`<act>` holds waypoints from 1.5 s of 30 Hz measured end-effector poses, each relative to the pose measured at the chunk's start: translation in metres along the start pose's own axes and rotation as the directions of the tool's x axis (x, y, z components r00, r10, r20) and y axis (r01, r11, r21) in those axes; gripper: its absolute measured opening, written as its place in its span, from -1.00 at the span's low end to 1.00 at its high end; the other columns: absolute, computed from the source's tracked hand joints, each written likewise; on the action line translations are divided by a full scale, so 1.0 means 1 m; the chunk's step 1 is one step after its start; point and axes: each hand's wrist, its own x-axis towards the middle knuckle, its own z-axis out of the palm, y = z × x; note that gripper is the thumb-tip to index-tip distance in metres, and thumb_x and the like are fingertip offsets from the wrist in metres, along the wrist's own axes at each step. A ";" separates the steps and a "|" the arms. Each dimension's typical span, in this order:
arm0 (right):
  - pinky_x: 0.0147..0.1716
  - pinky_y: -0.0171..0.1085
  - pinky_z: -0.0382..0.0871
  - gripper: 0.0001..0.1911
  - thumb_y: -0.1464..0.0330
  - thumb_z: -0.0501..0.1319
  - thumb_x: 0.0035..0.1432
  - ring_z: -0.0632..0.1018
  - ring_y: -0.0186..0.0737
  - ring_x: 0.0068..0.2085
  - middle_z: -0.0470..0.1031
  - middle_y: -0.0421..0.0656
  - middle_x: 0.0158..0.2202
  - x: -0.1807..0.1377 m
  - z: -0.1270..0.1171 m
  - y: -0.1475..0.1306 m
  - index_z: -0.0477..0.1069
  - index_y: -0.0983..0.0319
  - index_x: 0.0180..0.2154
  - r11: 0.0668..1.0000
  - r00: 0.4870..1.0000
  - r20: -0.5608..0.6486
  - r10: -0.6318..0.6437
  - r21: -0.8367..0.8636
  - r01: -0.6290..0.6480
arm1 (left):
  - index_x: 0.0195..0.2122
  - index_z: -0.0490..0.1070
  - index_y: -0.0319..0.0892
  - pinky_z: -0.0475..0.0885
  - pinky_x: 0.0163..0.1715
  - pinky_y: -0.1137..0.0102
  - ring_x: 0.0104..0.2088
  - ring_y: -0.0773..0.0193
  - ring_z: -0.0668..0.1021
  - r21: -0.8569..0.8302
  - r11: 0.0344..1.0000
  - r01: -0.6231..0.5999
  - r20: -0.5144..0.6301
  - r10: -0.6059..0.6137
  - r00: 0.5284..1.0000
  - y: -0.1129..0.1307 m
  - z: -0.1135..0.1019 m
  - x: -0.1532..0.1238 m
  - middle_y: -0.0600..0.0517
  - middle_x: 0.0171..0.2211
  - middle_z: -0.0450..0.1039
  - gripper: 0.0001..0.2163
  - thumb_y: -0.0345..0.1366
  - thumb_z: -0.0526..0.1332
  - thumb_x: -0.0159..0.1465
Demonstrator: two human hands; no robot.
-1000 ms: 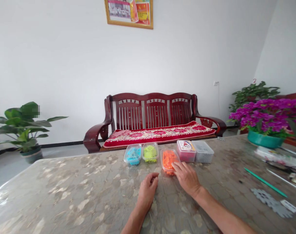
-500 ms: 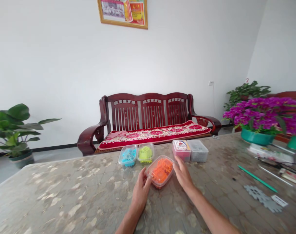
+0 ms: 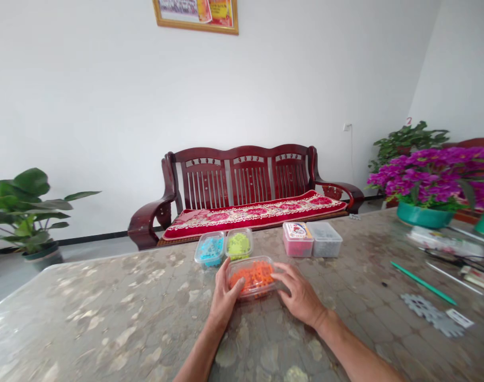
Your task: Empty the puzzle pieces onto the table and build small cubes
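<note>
A clear plastic container of orange pieces (image 3: 255, 277) rests on the table between my two hands. My left hand (image 3: 223, 297) grips its left end, thumb over the near side and fingers round the far corner. At the right end, the fingers of my right hand (image 3: 301, 298) are curled on the rim. Just behind stand a similar container of blue pieces (image 3: 209, 250) and one of yellow-green pieces (image 3: 239, 245), side by side. Farther right, a pink box with a label on its lid (image 3: 297, 246) touches a translucent box with grey contents (image 3: 326, 240).
On the right of the table (image 3: 126, 307) lie a green stick (image 3: 423, 283), a white stick (image 3: 455, 277) and grey gear-shaped pieces (image 3: 431, 314). Purple flowers in a teal pot (image 3: 425, 215) stand behind them. Past the far edge is a wooden bench (image 3: 245, 180).
The orange container has turned so its long side faces me and has shifted slightly left. My right hand has moved down from near the pink box onto its right end.
</note>
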 end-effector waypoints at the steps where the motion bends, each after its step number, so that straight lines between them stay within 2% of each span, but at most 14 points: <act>1: 0.13 -0.03 0.34 -0.46 0.62 0.14 -0.02 0.43 -0.12 0.12 0.44 -0.08 0.07 0.001 0.000 -0.001 0.41 0.13 0.01 0.999 0.999 0.005 -0.044 -0.012 0.044 | 0.28 0.07 -0.15 0.21 0.21 0.19 0.27 0.04 0.23 -0.042 0.999 0.016 0.008 -0.015 1.000 -0.001 0.000 0.000 -0.14 0.28 0.13 -0.28 -0.03 0.26 0.13; 4: 0.08 -0.06 0.40 -0.55 0.54 0.20 0.10 0.48 -0.15 0.08 0.51 -0.10 0.00 0.005 0.001 -0.001 0.39 0.11 0.02 0.991 0.991 -0.012 -0.134 -0.021 0.134 | 0.30 0.03 -0.16 0.22 0.20 0.21 0.27 0.03 0.24 -0.106 0.993 0.054 0.015 -0.052 0.999 -0.001 0.001 -0.001 -0.15 0.30 0.11 -0.25 -0.06 0.27 0.12; 8: 0.02 -0.12 0.47 -0.71 0.43 0.23 0.18 0.54 -0.18 0.00 0.56 -0.11 -0.08 0.005 0.000 0.002 0.46 0.13 -0.05 0.974 0.975 -0.019 -0.222 -0.050 0.221 | 0.27 0.12 -0.18 0.20 0.22 0.23 0.27 0.06 0.24 -0.103 0.992 0.068 0.033 -0.065 0.997 0.004 -0.002 0.000 -0.14 0.29 0.16 -0.32 -0.09 0.24 0.15; 13: 0.01 -0.16 0.48 -0.71 0.41 0.19 0.22 0.54 -0.19 0.00 0.57 -0.12 -0.06 0.003 -0.004 -0.002 0.47 0.12 -0.02 0.953 0.959 0.029 -0.282 -0.104 0.284 | 0.20 0.21 -0.22 0.24 0.18 0.26 0.22 0.10 0.32 -0.063 0.991 0.121 0.064 -0.117 0.991 0.009 -0.004 0.001 -0.14 0.22 0.27 -0.42 -0.16 0.21 0.16; 18: -0.01 -0.19 0.48 -0.74 0.41 0.13 0.27 0.54 -0.20 0.00 0.58 -0.16 -0.08 0.004 -0.006 -0.004 0.49 0.12 -0.05 0.935 0.947 0.060 -0.316 -0.149 0.321 | 0.16 0.24 -0.23 0.34 0.09 0.24 0.08 0.11 0.46 -0.119 0.980 0.158 0.084 -0.148 0.985 0.017 -0.002 0.001 -0.14 0.12 0.38 -0.46 -0.21 0.20 0.14; 24: -0.03 -0.18 0.46 -0.79 0.44 0.12 0.26 0.56 -0.21 -0.08 0.59 -0.15 -0.19 0.009 -0.004 -0.008 0.49 0.16 -0.14 0.932 0.939 -0.006 -0.344 -0.126 0.340 | 0.14 0.25 -0.25 0.36 0.06 0.23 0.06 0.08 0.47 -0.164 0.973 0.160 0.071 -0.150 0.986 0.017 -0.001 0.000 -0.15 0.09 0.41 -0.45 -0.22 0.21 0.10; 28: -0.15 -0.22 0.44 -0.85 0.41 0.08 0.29 0.53 -0.21 -0.21 0.53 -0.13 -0.32 0.014 0.002 -0.014 0.43 0.17 -0.25 0.957 0.957 -0.050 -0.285 -0.074 0.281 | 0.12 0.28 -0.25 0.33 0.09 0.22 0.08 0.06 0.46 -0.152 0.976 0.153 0.068 -0.144 0.987 0.018 -0.002 0.000 -0.15 0.09 0.41 -0.47 -0.23 0.22 0.10; 32: -0.24 -0.22 0.37 -0.77 0.32 -0.01 0.34 0.46 -0.19 -0.28 0.43 -0.14 -0.38 0.017 0.010 -0.016 0.34 0.16 -0.34 0.982 0.974 -0.123 -0.188 -0.047 0.184 | 0.12 0.27 -0.23 0.32 0.11 0.21 0.11 0.04 0.43 -0.165 0.975 0.147 0.071 -0.137 0.988 0.022 -0.003 -0.001 -0.16 0.11 0.39 -0.46 -0.11 0.23 0.14; 37: -0.30 -0.25 0.31 -0.79 0.31 -0.03 0.35 0.41 -0.20 -0.31 0.36 -0.17 -0.40 0.019 0.018 -0.019 0.29 0.15 -0.34 0.997 0.974 -0.210 -0.080 -0.023 0.077 | 0.19 0.19 -0.23 0.32 0.11 0.17 0.12 -0.02 0.42 -0.169 0.981 0.091 0.069 -0.080 0.994 0.021 -0.002 0.001 -0.23 0.14 0.34 -0.26 -0.04 0.34 0.02; 45: -0.30 -0.27 0.26 -0.78 0.33 -0.03 0.35 0.37 -0.21 -0.31 0.33 -0.19 -0.40 0.018 0.024 -0.023 0.28 0.15 -0.36 0.999 0.970 -0.242 -0.022 -0.037 0.013 | 0.13 0.19 -0.21 0.36 0.06 0.18 0.02 0.03 0.49 -0.128 0.989 0.073 0.067 -0.065 0.996 0.026 -0.001 -0.002 -0.17 0.05 0.41 -0.25 -0.09 0.41 -0.07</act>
